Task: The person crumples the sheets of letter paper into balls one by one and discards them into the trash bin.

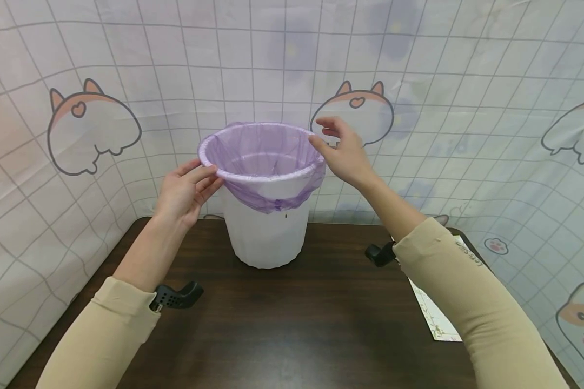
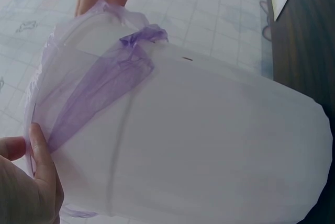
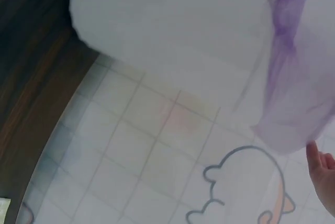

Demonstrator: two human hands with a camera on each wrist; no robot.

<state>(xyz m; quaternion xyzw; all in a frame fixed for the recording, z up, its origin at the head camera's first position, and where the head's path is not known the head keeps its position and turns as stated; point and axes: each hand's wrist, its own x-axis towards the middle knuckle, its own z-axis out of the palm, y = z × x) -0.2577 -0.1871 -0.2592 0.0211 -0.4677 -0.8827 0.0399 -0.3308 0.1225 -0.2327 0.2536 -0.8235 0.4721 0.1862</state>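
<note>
A white trash can (image 1: 267, 237) stands upright on the dark table, with a translucent purple trash bag (image 1: 277, 200) lining it and folded out over the rim. Its fold hangs unevenly, bunching into a darker gather at the front. My left hand (image 1: 182, 192) is at the left of the rim, pinching the bag's edge there between thumb and fingers (image 2: 42, 150). On the opposite side, my right hand (image 1: 343, 154) has loosely bent fingers and holds nothing. In the right wrist view, one fingertip (image 3: 312, 150) of it comes right at the bag's edge.
Partly under my right forearm lies a white printed sheet (image 1: 435, 313) on the table (image 1: 272, 324). A gridded cloth (image 1: 253, 65) with cartoon corgis hangs close behind the can and along both sides. Each wrist carries a black camera mount (image 1: 177, 296).
</note>
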